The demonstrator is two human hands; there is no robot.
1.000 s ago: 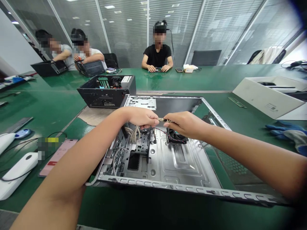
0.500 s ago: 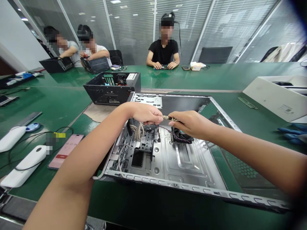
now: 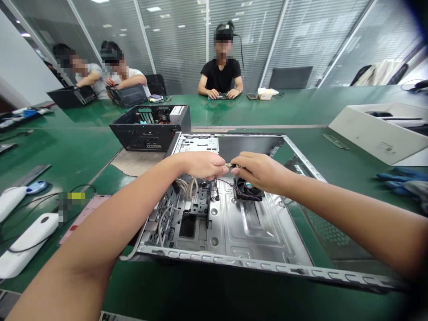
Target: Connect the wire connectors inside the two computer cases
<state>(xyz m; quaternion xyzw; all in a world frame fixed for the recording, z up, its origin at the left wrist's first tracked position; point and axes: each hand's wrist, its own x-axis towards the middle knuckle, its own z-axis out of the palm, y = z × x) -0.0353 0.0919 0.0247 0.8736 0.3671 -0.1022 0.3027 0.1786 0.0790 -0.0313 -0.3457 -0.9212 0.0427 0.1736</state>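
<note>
Both hands meet above an open computer case [image 3: 234,256] that lies on its side before me. My left hand [image 3: 204,165] is closed around a beige cable [image 3: 228,165], and my right hand [image 3: 259,169] pinches the same cable a short way to the right, near a dark spot on it. More of the beige cable bundle [image 3: 190,189] drops from under my left hand into the case's left part. A black cooling fan [image 3: 248,191] with a thin dark twisted wire sits inside, just below my right hand. The cable's ends are hidden by my fingers.
Behind the case stands a black computer case [image 3: 150,133] on brown cardboard [image 3: 133,161]. To the left lie a phone [image 3: 85,214] and a white power bank-like device [image 3: 31,243] with black cords. Right are a white box [image 3: 377,138] and blue gloves [image 3: 401,180]. Several people sit across the table.
My right hand has come closer to my left, and the stretch of cable showing between them is shorter. The whole view has shifted slightly.
</note>
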